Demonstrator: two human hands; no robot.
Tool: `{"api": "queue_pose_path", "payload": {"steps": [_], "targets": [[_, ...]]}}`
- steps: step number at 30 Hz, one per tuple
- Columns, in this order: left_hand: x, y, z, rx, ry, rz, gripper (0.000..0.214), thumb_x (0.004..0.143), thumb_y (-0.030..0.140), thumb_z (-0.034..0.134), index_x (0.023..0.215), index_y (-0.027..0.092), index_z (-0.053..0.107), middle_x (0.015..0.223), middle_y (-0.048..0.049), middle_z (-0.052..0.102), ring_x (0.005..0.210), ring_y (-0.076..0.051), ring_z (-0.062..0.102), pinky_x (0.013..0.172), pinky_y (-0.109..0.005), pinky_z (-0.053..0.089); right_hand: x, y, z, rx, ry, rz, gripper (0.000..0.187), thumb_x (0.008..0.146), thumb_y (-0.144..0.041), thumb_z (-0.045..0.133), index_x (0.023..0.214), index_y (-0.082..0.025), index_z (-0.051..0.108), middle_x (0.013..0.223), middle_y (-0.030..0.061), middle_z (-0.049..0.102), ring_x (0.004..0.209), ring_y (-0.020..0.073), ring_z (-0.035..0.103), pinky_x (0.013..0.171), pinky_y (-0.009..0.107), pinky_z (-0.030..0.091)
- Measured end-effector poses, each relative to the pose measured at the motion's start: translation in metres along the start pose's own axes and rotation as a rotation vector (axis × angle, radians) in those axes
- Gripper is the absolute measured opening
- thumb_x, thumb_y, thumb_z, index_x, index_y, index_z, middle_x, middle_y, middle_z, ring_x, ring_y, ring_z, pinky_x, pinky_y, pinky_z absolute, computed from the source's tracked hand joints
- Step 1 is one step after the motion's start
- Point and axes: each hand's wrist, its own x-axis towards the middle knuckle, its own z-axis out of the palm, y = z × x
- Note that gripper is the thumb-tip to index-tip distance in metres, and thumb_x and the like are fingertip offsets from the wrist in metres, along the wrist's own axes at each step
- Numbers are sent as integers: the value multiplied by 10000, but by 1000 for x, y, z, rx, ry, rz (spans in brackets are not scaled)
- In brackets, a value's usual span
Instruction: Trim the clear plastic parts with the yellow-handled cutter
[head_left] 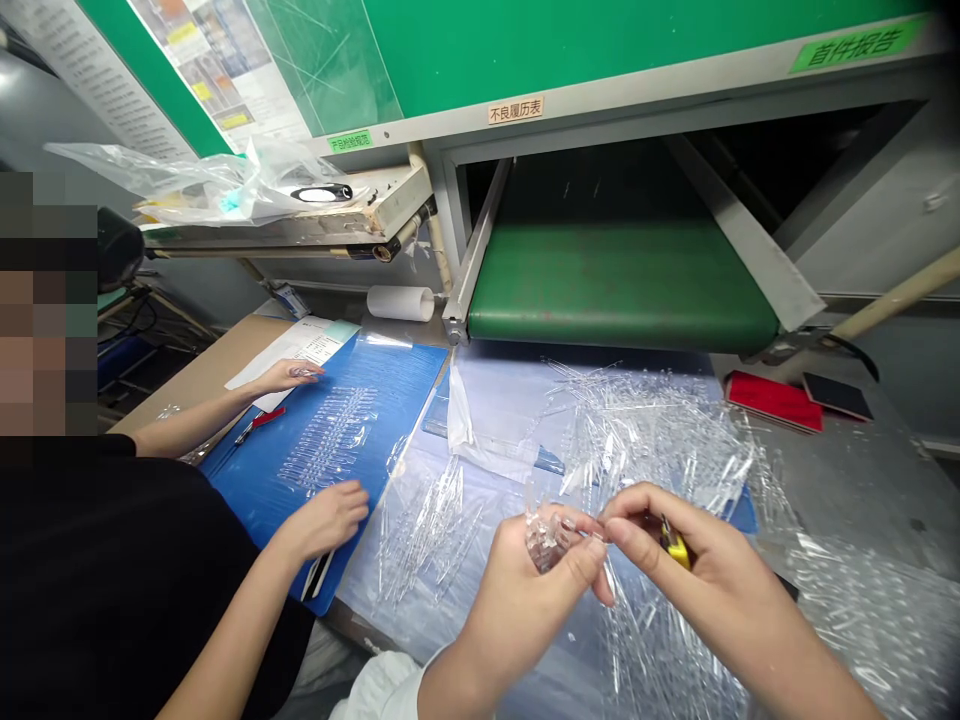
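Observation:
My left hand (pixel 536 575) is closed round a small bunch of clear plastic parts (pixel 546 535), held above the table. My right hand (pixel 679 565) pinches one thin clear piece at the bunch with thumb and forefinger, and a yellow-handled tool (pixel 675 545) is tucked in its palm. A large heap of clear plastic sprues (pixel 660 440) lies just behind both hands. A smaller heap of clear sprues (pixel 427 525) lies to the left of my left hand.
A co-worker in black sits at left, with one hand (pixel 326 520) and the other hand (pixel 289 375) on a blue tray (pixel 255 480) bearing rows of clear parts. A green conveyor belt (pixel 622 285) ends at the back. A red pad (pixel 772 400) lies far right.

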Motion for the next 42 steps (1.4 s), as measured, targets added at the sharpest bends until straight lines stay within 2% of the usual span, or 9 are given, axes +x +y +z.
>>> {"api": "queue_pose_path", "payload": {"steps": [5, 8, 11, 14, 17, 20, 25, 31, 42], "targets": [[0, -4, -4, -75, -42, -58, 148, 811, 285, 583, 840, 140, 587, 531, 39, 570, 389, -38, 306, 424, -195, 241, 3, 6, -4, 33, -74, 0, 208, 849, -459, 520, 815, -254, 520, 627, -43, 514, 524, 126, 472, 468, 227, 374], [0, -5, -4, -126, -104, -103, 147, 782, 289, 606, 811, 156, 552, 546, 34, 595, 348, -27, 269, 378, -188, 213, 5, 8, -3, 41, -93, 4, 207, 855, -439, 514, 783, -245, 518, 655, -30, 541, 575, 135, 510, 515, 238, 402], [1, -6, -4, -159, -143, -103, 219, 768, 344, 646, 816, 155, 546, 553, 33, 597, 337, -22, 261, 364, -187, 198, 5, 5, -1, 29, -186, 25, 236, 880, -451, 481, 771, -244, 502, 582, -39, 542, 572, 145, 526, 541, 250, 406], [0, -5, -6, -122, -93, -55, 262, 784, 389, 650, 810, 139, 575, 533, 34, 581, 361, -25, 292, 401, -189, 233, -1, 2, -1, -34, -189, -12, 262, 921, -474, 382, 825, -253, 486, 583, -43, 526, 562, 148, 504, 536, 253, 403], [-2, -2, -7, -75, -58, -18, 218, 788, 337, 658, 767, 131, 593, 549, 18, 591, 461, -55, 446, 518, -194, 343, -8, -1, -6, -125, -181, -59, 326, 964, -434, 265, 778, -252, 461, 667, -27, 521, 589, 143, 499, 545, 255, 404], [-4, 0, -7, -80, -70, -8, 164, 784, 279, 660, 747, 134, 595, 559, 15, 588, 564, -93, 538, 613, -214, 395, -12, -3, -11, -203, -246, -152, 327, 971, -359, 301, 712, -244, 465, 668, -30, 543, 602, 134, 544, 566, 250, 415], [-7, 4, -7, -44, -70, -14, 100, 775, 212, 643, 727, 145, 586, 559, 28, 563, 560, -96, 519, 601, -217, 387, -14, -5, -14, -285, -326, -320, 268, 964, -269, 368, 768, -261, 551, 700, -48, 605, 635, 121, 604, 613, 232, 453], [-8, 7, -8, 56, -55, 16, 152, 780, 211, 633, 659, 150, 565, 562, 24, 538, 561, -101, 473, 597, -236, 358, -15, -5, -12, -316, -301, -331, 262, 970, -272, 372, 792, -267, 565, 721, -52, 629, 661, 121, 628, 607, 227, 465], [-11, 8, -6, 56, -49, 10, 161, 778, 247, 641, 672, 144, 576, 569, 15, 540, 567, -111, 472, 591, -241, 354, -15, -7, -14, -339, -340, -350, 293, 977, -269, 323, 765, -244, 523, 689, -39, 601, 617, 124, 604, 593, 241, 469]]}}
